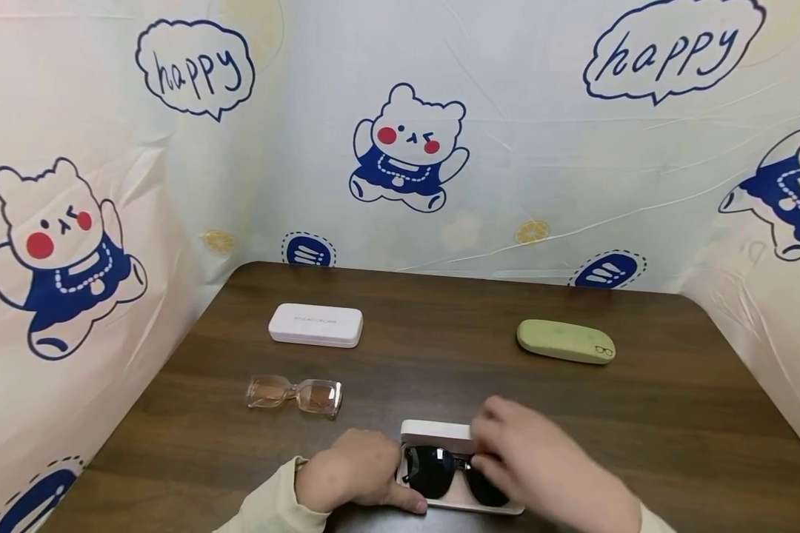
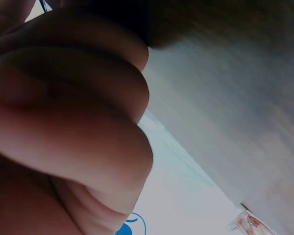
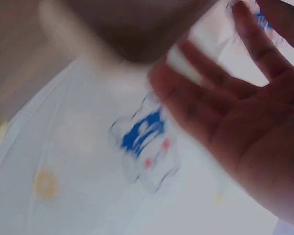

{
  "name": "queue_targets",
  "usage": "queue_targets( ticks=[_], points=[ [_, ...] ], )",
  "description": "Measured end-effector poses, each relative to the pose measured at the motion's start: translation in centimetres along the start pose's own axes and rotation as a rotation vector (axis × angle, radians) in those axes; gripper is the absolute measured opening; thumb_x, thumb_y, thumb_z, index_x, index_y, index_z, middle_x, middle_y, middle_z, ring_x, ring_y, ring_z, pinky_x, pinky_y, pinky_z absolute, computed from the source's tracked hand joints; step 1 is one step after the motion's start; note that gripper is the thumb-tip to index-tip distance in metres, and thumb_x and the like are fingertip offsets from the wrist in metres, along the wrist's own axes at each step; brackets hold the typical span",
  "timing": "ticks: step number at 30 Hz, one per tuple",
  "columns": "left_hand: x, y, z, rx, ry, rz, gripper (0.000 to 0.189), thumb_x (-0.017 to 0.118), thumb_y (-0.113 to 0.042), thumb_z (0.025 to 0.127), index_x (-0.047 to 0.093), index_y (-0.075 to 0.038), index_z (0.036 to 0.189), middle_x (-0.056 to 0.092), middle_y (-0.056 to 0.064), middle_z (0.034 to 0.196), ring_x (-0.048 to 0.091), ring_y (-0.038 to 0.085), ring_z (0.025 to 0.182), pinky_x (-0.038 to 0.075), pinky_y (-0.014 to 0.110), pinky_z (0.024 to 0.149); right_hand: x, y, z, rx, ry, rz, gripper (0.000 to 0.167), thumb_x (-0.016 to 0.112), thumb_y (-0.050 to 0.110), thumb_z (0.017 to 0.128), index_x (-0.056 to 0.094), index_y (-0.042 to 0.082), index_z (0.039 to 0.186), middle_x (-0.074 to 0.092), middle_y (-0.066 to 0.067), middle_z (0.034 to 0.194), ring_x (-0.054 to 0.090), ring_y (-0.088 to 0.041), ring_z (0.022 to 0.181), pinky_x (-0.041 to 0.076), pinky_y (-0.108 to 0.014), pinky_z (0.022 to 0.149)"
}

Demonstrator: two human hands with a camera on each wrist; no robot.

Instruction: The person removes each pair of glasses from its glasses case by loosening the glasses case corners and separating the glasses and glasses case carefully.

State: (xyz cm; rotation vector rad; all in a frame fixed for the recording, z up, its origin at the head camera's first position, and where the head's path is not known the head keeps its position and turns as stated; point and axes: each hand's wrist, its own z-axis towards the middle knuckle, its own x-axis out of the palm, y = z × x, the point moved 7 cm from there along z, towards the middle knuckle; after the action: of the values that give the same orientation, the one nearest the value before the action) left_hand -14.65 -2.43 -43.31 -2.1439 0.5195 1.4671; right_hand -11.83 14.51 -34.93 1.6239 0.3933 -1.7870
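Well, closest to me, the left hand (image 1: 363,468) grips the left end of a pale case (image 1: 436,429), its lid raised at the back. Dark sunglasses (image 1: 430,472) lie inside. The right hand (image 1: 536,453) is over the right end, fingers loosely apart; I can't tell what their tips touch. I'd judge the case light and stiff, best held by its ends; the lenses look slick and scratchable, so I'd favour the bridge. Farther off lie tinted glasses (image 1: 320,397), then a white case (image 1: 315,326) and, rightward, a green case (image 1: 563,340).
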Motion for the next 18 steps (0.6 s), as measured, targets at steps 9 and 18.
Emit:
queue_targets(
  ticks=[9,18],
  points=[
    [0.1,-0.3,0.4,-0.022,0.014,0.006,0.063,0.068,-0.079,0.073,0.057,-0.018,0.063,0.053,-0.001,0.062,0.050,0.015,0.056,0.045,0.037,0.054,5.5,3.3,0.5,0.103,0.065,-0.467,0.018,0.078,0.022,0.080,0.071,0.012,0.093,0.046,-0.030,0.141,0.040,-0.049,0.134,0.040,-0.064,0.095],
    [0.2,0.1,0.2,-0.032,0.008,-0.004,0.062,0.069,-0.079,0.072,0.055,-0.019,0.062,0.053,-0.002,0.062,0.052,0.015,0.057,0.046,0.037,0.055,5.7,3.2,1.3,0.116,0.002,-0.457,0.018,0.078,0.019,0.076,0.072,0.011,0.090,0.052,-0.027,0.131,0.046,-0.045,0.127,0.039,-0.065,0.096]
  ],
)
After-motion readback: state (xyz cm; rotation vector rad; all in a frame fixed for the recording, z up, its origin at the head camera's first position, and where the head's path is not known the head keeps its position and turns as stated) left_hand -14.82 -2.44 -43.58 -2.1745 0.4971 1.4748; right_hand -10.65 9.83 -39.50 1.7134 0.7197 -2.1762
